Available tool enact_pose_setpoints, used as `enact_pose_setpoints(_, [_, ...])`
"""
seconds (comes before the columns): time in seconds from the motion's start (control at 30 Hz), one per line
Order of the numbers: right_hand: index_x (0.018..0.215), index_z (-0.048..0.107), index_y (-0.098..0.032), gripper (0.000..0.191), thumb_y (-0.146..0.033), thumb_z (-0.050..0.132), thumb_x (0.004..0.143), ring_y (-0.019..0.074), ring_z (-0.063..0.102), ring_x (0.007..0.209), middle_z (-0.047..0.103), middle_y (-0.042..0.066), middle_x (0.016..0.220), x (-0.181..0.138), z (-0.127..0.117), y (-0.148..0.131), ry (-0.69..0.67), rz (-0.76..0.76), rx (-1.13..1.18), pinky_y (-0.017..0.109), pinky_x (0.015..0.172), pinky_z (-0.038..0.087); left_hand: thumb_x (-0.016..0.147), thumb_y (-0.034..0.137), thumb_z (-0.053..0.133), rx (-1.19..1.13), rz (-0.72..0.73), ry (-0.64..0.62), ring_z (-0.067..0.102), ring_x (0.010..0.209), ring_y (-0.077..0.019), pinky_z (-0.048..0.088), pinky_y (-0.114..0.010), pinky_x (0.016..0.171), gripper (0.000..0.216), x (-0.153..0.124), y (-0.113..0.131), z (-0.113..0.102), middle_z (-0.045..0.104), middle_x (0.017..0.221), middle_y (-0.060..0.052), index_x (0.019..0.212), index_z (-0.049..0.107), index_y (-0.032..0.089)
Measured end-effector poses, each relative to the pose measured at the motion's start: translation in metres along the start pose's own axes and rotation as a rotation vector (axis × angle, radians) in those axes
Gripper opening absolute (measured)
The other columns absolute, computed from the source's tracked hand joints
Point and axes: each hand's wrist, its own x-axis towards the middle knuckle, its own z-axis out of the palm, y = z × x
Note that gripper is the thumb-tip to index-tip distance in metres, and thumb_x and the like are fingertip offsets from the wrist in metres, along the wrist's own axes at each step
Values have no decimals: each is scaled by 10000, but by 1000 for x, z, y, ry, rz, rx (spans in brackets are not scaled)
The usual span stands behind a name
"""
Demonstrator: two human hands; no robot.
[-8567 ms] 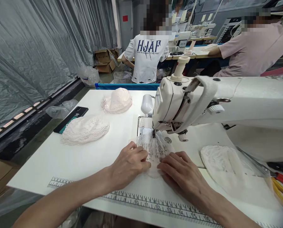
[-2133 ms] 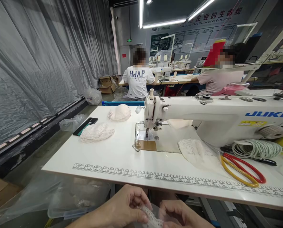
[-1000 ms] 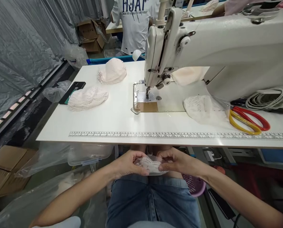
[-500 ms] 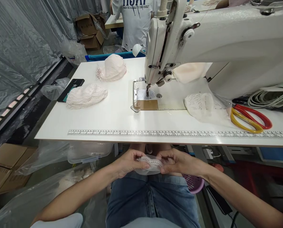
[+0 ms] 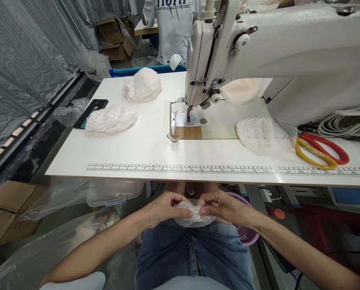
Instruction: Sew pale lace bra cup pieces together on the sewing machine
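Below the table's front edge, over my lap, both hands pinch a small white lace piece [image 5: 189, 210]. My left hand [image 5: 161, 209] grips its left side with thumb and fingers closed. My right hand [image 5: 225, 207] grips its right side, fingers curled. The white sewing machine [image 5: 258, 48] stands on the white table [image 5: 131, 149], its needle [image 5: 188, 114] above the metal plate with nothing under it.
Two stacks of pale lace cups [image 5: 110, 121] [image 5: 143, 85] and a black phone [image 5: 91, 113] lie at the table's left. A bagged lace bundle [image 5: 263, 135], red and yellow scissors [image 5: 320, 150] and coiled cord [image 5: 346, 125] lie right. A plastic bin [image 5: 115, 193] and a purple basket [image 5: 246, 231] sit below. A person in a white shirt [image 5: 173, 24] stands behind.
My hands left the machine's needle area and dropped to my lap with the lace piece. In the last second they have drawn closer together, working the lace between the fingertips.
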Motion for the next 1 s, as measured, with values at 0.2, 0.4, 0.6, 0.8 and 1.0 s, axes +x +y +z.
enact_pose_setpoints(0.2, [794, 643, -129, 345, -471, 593, 800, 108, 460, 611, 541, -5, 657, -1, -4, 0, -93, -7, 46, 234, 583, 340, 533, 358, 814, 23, 37, 9, 490, 603, -88, 360, -209, 613, 316, 3, -2, 0, 594, 615, 6, 667, 679, 106])
enact_pose_setpoints(0.4, [805, 635, -126, 349, -474, 614, 783, 115, 477, 656, 546, 3, 694, -4, -11, -2, -86, -6, 82, 244, 630, 368, 545, 376, 814, -50, 51, 36, 509, 589, -88, 368, -203, 599, 338, 5, -9, -6, 617, 627, -3, 681, 667, 103])
enact_pose_setpoints(0.6, [843, 623, -149, 287, -358, 735, 683, 94, 470, 636, 542, -21, 721, -8, -13, 1, -132, 36, 63, 208, 588, 373, 562, 371, 814, -128, 44, 54, 546, 600, -99, 400, -213, 613, 339, 5, -12, -8, 637, 645, -15, 706, 660, 105])
enact_pose_setpoints(0.8, [851, 632, -134, 260, -352, 701, 725, 96, 480, 635, 561, -9, 720, -16, -15, 3, -177, 16, 37, 206, 592, 382, 529, 368, 830, -150, 25, 10, 535, 557, -90, 389, -202, 568, 355, 3, -11, -5, 619, 606, -8, 660, 638, 99])
enact_pose_setpoints(1.0, [848, 617, -142, 315, -398, 716, 695, 108, 476, 653, 540, -11, 724, -16, -11, 5, -178, 1, 32, 216, 595, 374, 565, 402, 802, -54, 43, 26, 518, 560, -90, 386, -207, 570, 362, 3, -12, 1, 612, 615, -6, 686, 641, 101])
